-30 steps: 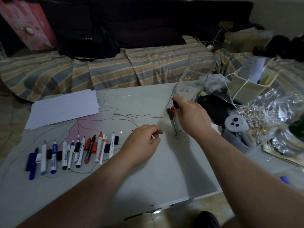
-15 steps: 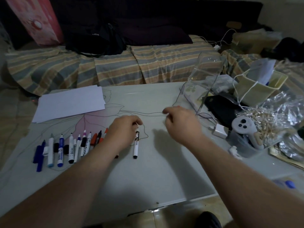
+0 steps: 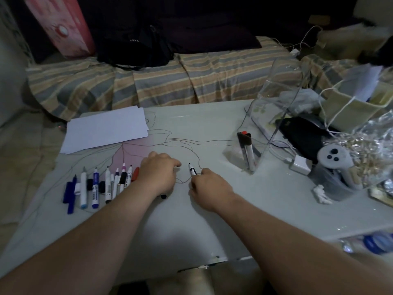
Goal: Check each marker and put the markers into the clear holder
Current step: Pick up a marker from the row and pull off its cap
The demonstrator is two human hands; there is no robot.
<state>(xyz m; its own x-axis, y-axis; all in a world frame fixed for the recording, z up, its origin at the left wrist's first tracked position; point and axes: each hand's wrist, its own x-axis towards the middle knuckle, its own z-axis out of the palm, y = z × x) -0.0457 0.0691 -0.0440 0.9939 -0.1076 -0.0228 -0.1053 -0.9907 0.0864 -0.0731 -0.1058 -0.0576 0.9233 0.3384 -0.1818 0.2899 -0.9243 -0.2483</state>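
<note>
My right hand (image 3: pixel 210 188) grips an uncapped black-and-white marker (image 3: pixel 193 171), tip pointing away over the white table (image 3: pixel 212 226). Just left of it my left hand (image 3: pixel 159 173) rests on the table with fingers curled and nothing visible in it. A black cap (image 3: pixel 163 196) shows below that wrist. Several uncapped markers (image 3: pixel 95 184) and loose caps lie in a row at the left, partly hidden by my left hand. The clear holder (image 3: pixel 274 107) stands at the right with two or three markers (image 3: pixel 247 150) in it, one with a red end.
White paper sheets (image 3: pixel 106 128) lie at the back left. Right of the holder are a black pouch (image 3: pixel 302 135), a white charger (image 3: pixel 299 165), a white controller (image 3: pixel 333 156), a crinkled plastic bag (image 3: pixel 372 150) and a beige bag (image 3: pixel 357 105). A striped bed (image 3: pixel 170 81) runs behind the table.
My right hand left the holder and came back to the table's middle. My left hand pulled a marker from the row, and that marker is now in my right hand.
</note>
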